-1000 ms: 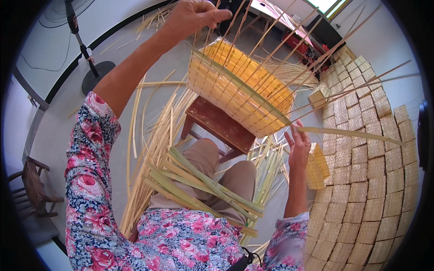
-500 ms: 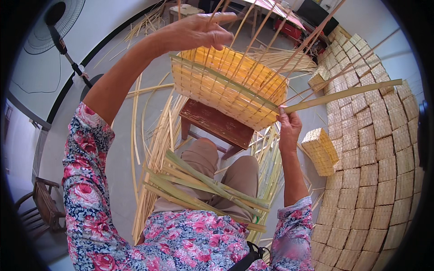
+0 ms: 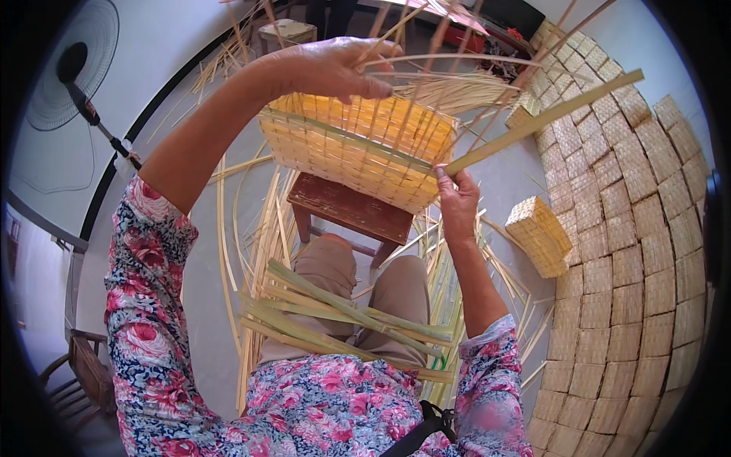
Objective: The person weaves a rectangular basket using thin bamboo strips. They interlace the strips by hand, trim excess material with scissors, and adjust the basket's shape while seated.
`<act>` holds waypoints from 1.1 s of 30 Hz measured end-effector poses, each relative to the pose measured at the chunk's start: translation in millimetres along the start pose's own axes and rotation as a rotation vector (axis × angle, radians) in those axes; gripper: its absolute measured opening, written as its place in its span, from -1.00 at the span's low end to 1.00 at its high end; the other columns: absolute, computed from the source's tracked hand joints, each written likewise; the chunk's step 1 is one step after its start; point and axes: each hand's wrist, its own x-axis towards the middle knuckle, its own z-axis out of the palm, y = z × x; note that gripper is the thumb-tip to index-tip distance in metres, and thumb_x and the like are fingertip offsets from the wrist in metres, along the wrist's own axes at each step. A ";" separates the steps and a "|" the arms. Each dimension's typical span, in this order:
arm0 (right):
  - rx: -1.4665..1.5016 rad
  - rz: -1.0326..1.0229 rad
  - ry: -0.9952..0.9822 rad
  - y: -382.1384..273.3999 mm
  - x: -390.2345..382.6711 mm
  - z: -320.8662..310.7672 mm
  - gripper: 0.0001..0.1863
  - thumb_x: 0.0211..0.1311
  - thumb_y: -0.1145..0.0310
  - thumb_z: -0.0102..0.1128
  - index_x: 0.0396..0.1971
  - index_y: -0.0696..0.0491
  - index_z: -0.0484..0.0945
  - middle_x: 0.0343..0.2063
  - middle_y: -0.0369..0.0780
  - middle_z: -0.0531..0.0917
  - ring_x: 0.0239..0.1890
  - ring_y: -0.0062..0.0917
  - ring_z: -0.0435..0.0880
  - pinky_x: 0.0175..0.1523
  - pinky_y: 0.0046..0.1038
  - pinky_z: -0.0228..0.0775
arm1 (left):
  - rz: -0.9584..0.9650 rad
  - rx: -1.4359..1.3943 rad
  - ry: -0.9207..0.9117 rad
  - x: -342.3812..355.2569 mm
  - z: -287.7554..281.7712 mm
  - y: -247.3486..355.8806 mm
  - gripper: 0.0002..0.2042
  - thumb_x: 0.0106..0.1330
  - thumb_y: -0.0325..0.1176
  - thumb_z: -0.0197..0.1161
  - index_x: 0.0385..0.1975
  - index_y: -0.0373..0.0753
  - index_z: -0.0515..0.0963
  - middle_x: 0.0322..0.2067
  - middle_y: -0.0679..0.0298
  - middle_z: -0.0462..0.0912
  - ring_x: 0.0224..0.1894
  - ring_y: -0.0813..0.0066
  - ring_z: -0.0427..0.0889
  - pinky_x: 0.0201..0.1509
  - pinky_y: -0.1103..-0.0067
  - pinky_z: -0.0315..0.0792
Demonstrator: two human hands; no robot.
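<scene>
**Right hand pinches a green strip at the end of a yellow woven basket**

The yellow basket (image 3: 335, 161) stands in front of the person, its open side up, with thin brown stakes rising from its walls. It overlaps the far part of a worn red-brown stool (image 3: 352, 209); the contact beneath it is hidden. A narrow green band (image 3: 346, 135) runs lengthwise along the top of the basket's near wall, against the stakes.

The right hand (image 3: 458, 199) is at the basket's right end. Its fingers are closed on a flat green strip (image 3: 544, 122), which they pinch just beside the basket's corner; from there the strip slants out beyond the basket to the upper right.

The left hand (image 3: 335, 67) is raised over the left part of the basket, among the stakes. Its thumb and forefinger are parted, with stakes close to the gap; whether they grip any of them cannot be told. A pale, bent stake (image 3: 457, 58) arcs from this hand toward the right, above the basket.

Nearer the person than the basket, several wide green strips (image 3: 320, 294) lie across the lap. Long, pale splints (image 3: 263, 251) are spread over the floor to the near left of the basket. To its right stands a smaller yellow basket (image 3: 539, 238), and farther right are rows of woven tan boxes (image 3: 609, 255). Well left of the basket is a standing fan (image 3: 74, 65).
</scene>
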 end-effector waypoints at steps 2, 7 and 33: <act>0.020 0.027 0.020 0.3 -3.3 0.1 -0.84 0.27 0.40 0.30 -0.39 0.20 0.61 -0.48 -0.27 0.53 -0.36 -0.56 0.45 -0.20 -0.47 0.29 | -0.027 0.096 -0.156 7.6 -1.0 8.4 -0.59 0.38 -0.05 0.24 0.04 -0.23 0.61 -0.16 0.12 0.71 -0.18 0.43 0.71 0.03 0.47 0.59; -0.032 0.072 0.037 8.7 2.8 -1.8 -0.83 0.24 0.38 0.32 -0.39 0.20 0.63 -0.47 -0.21 0.57 -0.39 -0.48 0.50 -0.25 -0.39 0.32 | 0.139 -0.189 -0.229 21.2 8.4 25.0 -0.64 0.37 -0.16 0.25 0.04 -0.24 0.61 -0.26 0.17 0.74 -0.25 0.53 0.71 0.03 0.49 0.56; 0.081 -0.048 0.031 -25.1 -4.8 -54.0 -0.78 0.40 0.47 0.02 -0.05 0.19 0.56 -0.15 -0.20 0.65 -0.05 -0.47 0.62 0.09 -0.42 0.42 | 0.567 0.239 -0.059 26.9 75.2 48.7 -0.79 0.27 -0.40 0.23 -0.11 -0.07 0.49 -0.30 0.11 0.68 -0.22 0.11 0.71 -0.22 0.29 0.53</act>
